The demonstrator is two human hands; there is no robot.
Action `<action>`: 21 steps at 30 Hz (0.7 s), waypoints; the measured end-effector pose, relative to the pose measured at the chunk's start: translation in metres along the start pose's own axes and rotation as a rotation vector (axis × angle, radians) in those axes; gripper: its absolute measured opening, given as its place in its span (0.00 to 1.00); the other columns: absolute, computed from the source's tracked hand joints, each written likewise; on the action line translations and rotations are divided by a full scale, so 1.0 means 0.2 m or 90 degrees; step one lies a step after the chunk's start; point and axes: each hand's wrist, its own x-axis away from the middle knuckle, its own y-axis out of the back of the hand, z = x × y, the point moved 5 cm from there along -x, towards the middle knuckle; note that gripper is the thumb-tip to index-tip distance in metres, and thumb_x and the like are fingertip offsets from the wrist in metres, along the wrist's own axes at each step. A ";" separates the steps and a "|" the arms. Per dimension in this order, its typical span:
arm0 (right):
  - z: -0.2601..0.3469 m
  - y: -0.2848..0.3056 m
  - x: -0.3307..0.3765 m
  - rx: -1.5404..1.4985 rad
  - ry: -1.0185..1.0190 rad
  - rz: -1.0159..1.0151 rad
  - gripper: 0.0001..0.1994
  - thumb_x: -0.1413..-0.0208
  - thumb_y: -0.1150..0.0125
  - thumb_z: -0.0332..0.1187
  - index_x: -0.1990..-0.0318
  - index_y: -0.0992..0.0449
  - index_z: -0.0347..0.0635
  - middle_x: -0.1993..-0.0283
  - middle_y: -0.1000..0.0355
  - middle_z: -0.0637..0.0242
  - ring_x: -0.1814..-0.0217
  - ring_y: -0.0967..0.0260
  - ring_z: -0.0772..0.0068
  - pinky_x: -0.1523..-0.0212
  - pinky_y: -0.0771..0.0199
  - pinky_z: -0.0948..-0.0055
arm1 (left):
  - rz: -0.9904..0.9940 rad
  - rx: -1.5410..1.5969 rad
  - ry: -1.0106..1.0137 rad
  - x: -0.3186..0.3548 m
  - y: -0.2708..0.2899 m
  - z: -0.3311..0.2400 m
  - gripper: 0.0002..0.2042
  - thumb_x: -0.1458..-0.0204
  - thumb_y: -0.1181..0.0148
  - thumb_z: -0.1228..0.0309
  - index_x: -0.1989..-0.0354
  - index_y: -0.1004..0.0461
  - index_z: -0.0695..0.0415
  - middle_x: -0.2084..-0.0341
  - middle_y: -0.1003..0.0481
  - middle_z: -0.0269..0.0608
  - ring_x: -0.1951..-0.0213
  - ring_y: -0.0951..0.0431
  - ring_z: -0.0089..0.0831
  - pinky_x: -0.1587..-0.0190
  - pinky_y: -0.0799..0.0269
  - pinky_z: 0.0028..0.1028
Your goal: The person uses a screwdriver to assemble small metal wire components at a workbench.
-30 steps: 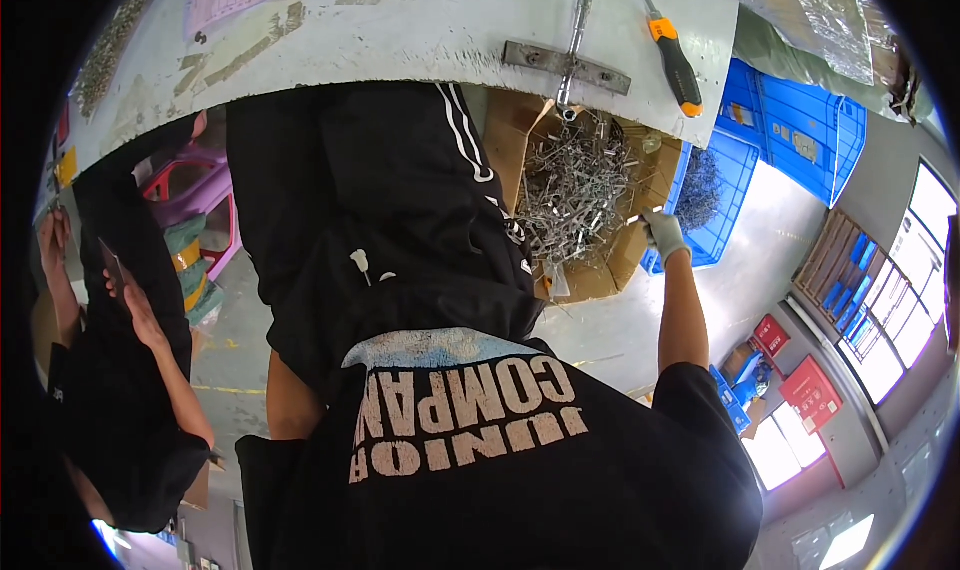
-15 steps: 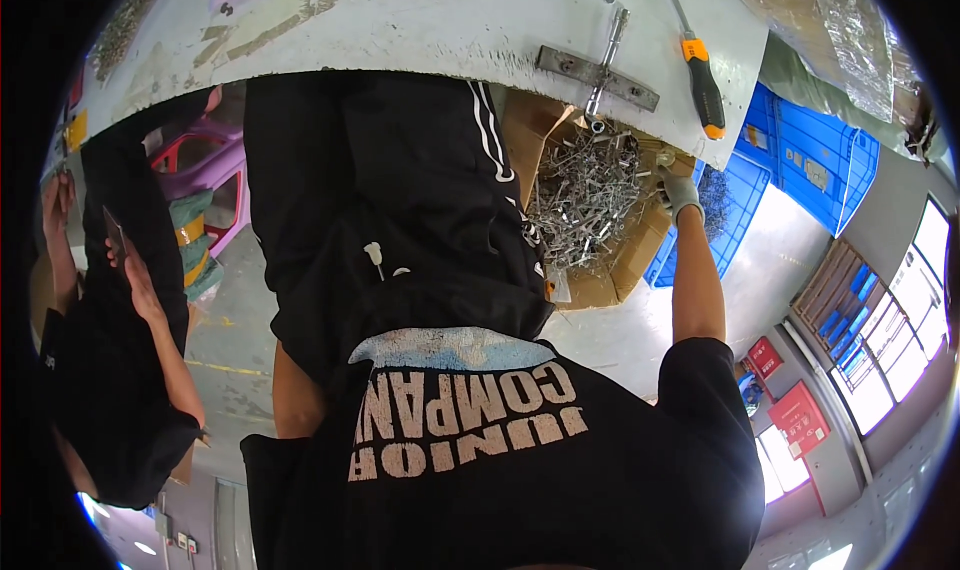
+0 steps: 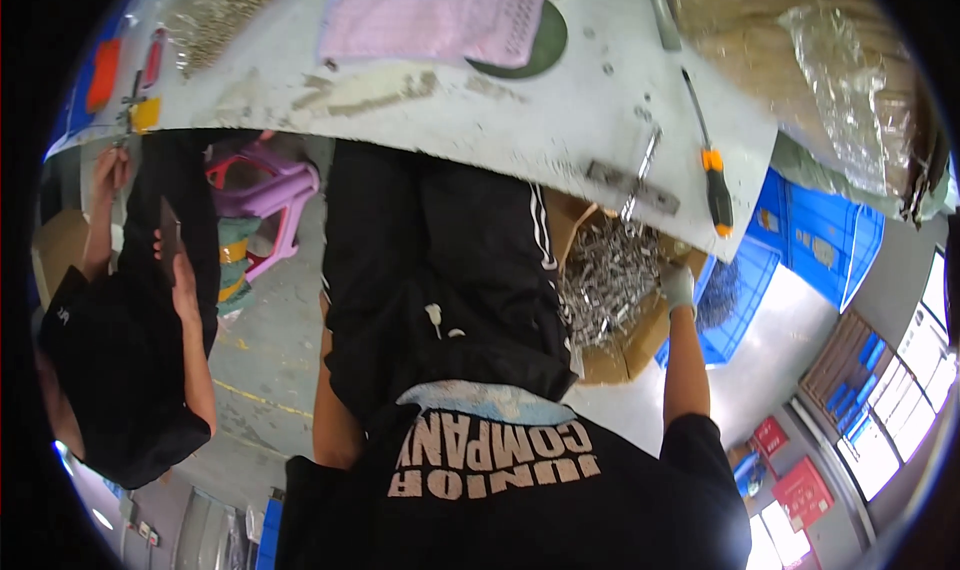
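Observation:
My right hand (image 3: 679,288), in a pale glove, is at the right rim of an open cardboard box (image 3: 618,372), its fingers bent over the edge. Loose, shiny metal parts (image 3: 610,282) fill the box, which stands beside my right leg under the table's edge. My left forearm (image 3: 337,410) runs down beside my left thigh, and the hand itself is hidden. Above the box, a flat metal bar (image 3: 605,176) lies on the table with a shiny metal rod (image 3: 648,160) across it. To their right is a screwdriver (image 3: 716,192) with an orange and black handle.
Blue plastic crates (image 3: 815,245) stand right of the box. On the white table (image 3: 400,135) lie a pink sheet (image 3: 430,15), a round green piece (image 3: 548,45) and plastic-wrapped brown material (image 3: 790,30). At left, a person (image 3: 125,360) holds a dark flat object near a purple stool (image 3: 285,205).
The view has shifted, bringing more of the table and the pink sheet into sight. My gloved right hand stays at the box's right rim.

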 end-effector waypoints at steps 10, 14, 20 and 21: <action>0.51 -0.63 0.49 0.147 0.621 0.227 0.19 0.45 0.45 0.32 0.44 0.26 0.47 0.45 0.25 0.64 0.43 0.28 0.57 0.52 0.21 0.58 | -0.131 0.059 -0.006 -0.34 -0.08 -0.23 0.26 0.35 0.53 0.47 0.68 0.25 0.61 0.72 0.22 0.57 0.70 0.23 0.60 0.65 0.30 0.49; 0.86 -0.26 0.74 -0.102 0.385 0.147 0.13 0.43 0.43 0.31 0.50 0.22 0.43 0.56 0.21 0.57 0.53 0.23 0.54 0.55 0.22 0.60 | -0.215 0.049 0.045 -0.31 -0.05 -0.25 0.23 0.35 0.54 0.48 0.69 0.26 0.56 0.74 0.24 0.62 0.67 0.25 0.66 0.67 0.32 0.53; 1.25 0.68 1.12 -0.029 0.561 -0.190 0.08 0.41 0.42 0.31 0.59 0.23 0.38 0.61 0.22 0.53 0.61 0.23 0.54 0.60 0.24 0.64 | -0.145 -0.055 0.055 -0.30 -0.09 -0.41 0.22 0.35 0.55 0.48 0.68 0.26 0.53 0.76 0.22 0.55 0.67 0.22 0.61 0.67 0.30 0.53; 1.25 0.78 1.10 -0.063 0.581 -0.277 0.12 0.43 0.41 0.36 0.57 0.23 0.39 0.56 0.23 0.53 0.55 0.25 0.51 0.54 0.25 0.60 | -0.139 -0.064 0.048 -0.31 -0.11 -0.40 0.22 0.35 0.55 0.48 0.68 0.26 0.53 0.77 0.22 0.53 0.68 0.22 0.60 0.66 0.30 0.53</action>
